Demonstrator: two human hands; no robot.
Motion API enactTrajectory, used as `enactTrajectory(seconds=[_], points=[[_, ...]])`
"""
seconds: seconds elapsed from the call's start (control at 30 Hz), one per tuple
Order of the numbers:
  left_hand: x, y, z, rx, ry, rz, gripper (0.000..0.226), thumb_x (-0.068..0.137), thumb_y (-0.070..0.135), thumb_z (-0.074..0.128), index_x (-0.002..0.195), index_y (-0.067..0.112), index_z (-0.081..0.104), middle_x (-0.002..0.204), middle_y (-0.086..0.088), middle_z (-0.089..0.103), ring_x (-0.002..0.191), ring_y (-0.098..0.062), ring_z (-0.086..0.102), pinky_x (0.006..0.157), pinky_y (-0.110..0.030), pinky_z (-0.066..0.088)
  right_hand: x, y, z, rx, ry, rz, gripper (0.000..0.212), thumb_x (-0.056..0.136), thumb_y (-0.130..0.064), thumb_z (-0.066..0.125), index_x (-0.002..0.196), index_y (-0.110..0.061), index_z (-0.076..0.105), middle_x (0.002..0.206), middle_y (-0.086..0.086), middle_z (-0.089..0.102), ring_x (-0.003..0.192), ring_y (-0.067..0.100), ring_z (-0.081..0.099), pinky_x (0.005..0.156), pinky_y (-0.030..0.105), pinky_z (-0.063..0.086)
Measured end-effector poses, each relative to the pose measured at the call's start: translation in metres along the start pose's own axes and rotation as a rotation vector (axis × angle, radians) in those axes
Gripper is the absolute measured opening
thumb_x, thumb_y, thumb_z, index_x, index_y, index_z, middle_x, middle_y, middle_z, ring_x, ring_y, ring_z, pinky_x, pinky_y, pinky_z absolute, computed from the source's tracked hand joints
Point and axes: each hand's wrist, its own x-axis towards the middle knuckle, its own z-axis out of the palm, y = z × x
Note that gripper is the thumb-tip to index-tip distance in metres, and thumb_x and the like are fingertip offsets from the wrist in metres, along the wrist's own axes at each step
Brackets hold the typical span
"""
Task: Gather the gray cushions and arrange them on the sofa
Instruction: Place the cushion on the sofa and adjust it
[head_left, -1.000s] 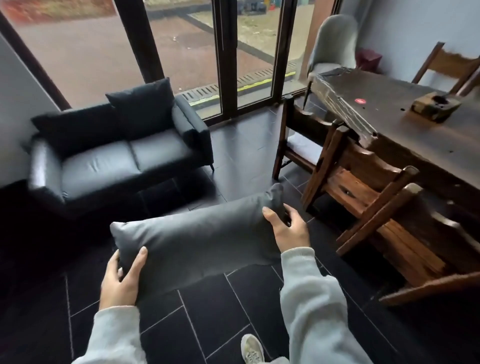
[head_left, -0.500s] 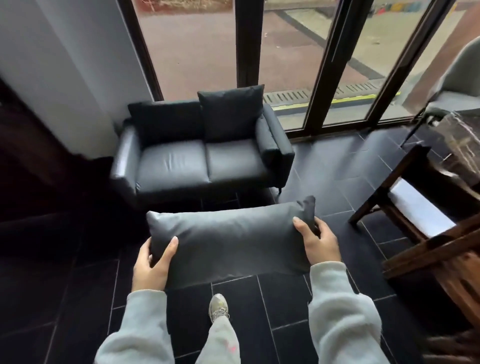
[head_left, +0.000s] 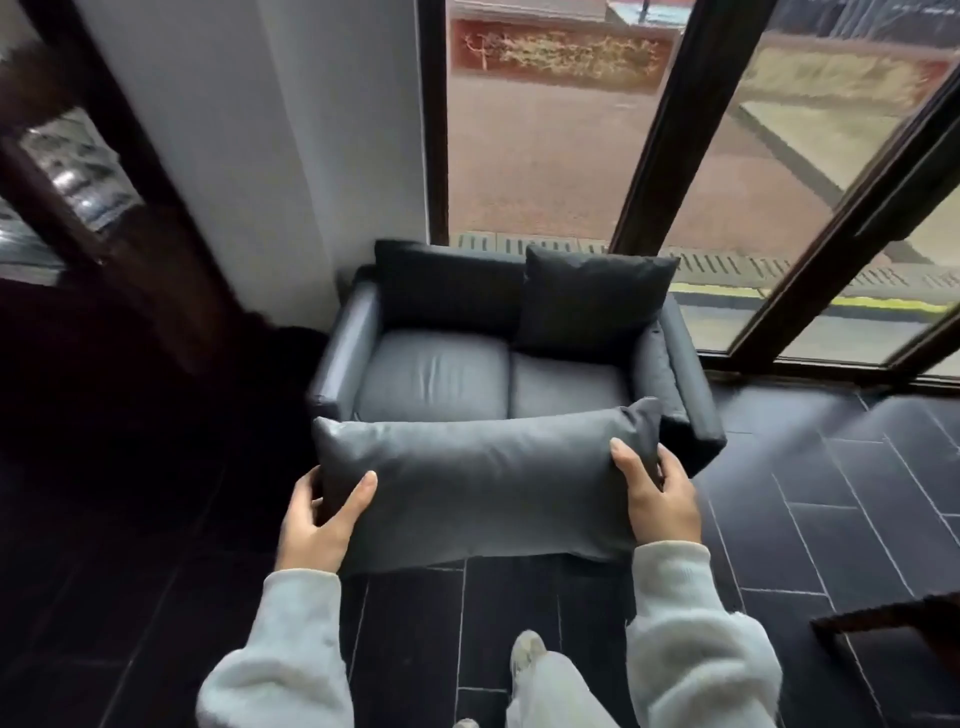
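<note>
Head view looks down at a long gray cushion held up in the air, flat and sideways, in front of the sofa. The left hand grips its left end, thumb on top and fingers under. The right hand grips its right end the same way. Both arms wear pale fuzzy sleeves.

The cushion covers the front edge of the sofa from this view. The sofa is small and dark, with two seat pads. A square dark cushion leans upright against the back on the right side. Another dark cushion leans against the back on the left side.

Behind the sofa stands a big window with dark frames. A white wall is on the left. The floor has dark tiles. One shoe steps forward on it. A dark wooden edge pokes in at the lower right, well apart from the sofa.
</note>
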Motion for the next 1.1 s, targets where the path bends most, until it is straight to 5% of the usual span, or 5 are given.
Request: enactTrajectory(seconds=[0.33,0.47,0.63,0.87,1.1], points=[[0.172,-0.019,0.022,-0.181,0.211,-0.164,0.043,0.086,0.046,0.076,0.124,0.036,0.057,0.106,0.026,0.064,0.092,0.015,0.057,0.074,-0.007,0.041,0.181,-0.046,0.191,-0.170,-0.269,-0.112,0.038,0.085,-0.040,0.082,0.115,-0.022,0.069,0.108,-0.003,0.071,0.102,0.017,0.066,0.090,0.029,0.047],[0.273,-0.040,0.049,-0.280,0.455,-0.375,0.074,0.091,0.070,0.052,0.149,0.025,0.049,0.144,0.003,0.057,0.132,-0.018,0.053,0.109,-0.030,0.039,0.276,-0.044,0.310,-0.280,-0.446,-0.137,0.033,0.081,-0.048,0.084,0.104,-0.029,0.068,0.101,-0.007,0.073,0.084,0.002,0.064,0.076,0.022,0.046],[0.404,-0.064,0.093,-0.473,0.679,-0.672,0.109,0.070,0.090,0.051,0.157,0.026,0.036,0.158,-0.009,0.044,0.141,-0.031,0.045,0.115,-0.040,0.035,0.397,-0.023,0.461,-0.480,-0.683,-0.071,0.048,0.076,-0.044,0.089,0.111,-0.018,0.070,0.110,0.005,0.075,0.107,0.027,0.070,0.102,0.047,0.052],[0.544,-0.119,0.126,-0.586,0.722,-0.681,0.010,0.093,0.061,0.060,0.098,0.053,0.060,0.108,0.015,0.058,0.102,-0.014,0.061,0.100,-0.044,0.053,0.525,0.030,0.641,-0.524,-0.906,0.142,0.025,0.080,-0.039,0.086,0.096,-0.031,0.069,0.092,-0.012,0.072,0.095,0.010,0.070,0.089,0.040,0.057],[0.614,-0.189,0.139,-0.790,0.726,-0.861,0.022,0.096,0.046,0.066,0.109,0.029,0.062,0.121,-0.002,0.059,0.110,-0.026,0.059,0.089,-0.042,0.054,0.561,0.087,0.764,-0.628,-1.062,0.061,0.047,0.069,-0.042,0.092,0.107,-0.027,0.070,0.116,0.002,0.077,0.111,0.024,0.072,0.099,0.051,0.056]])
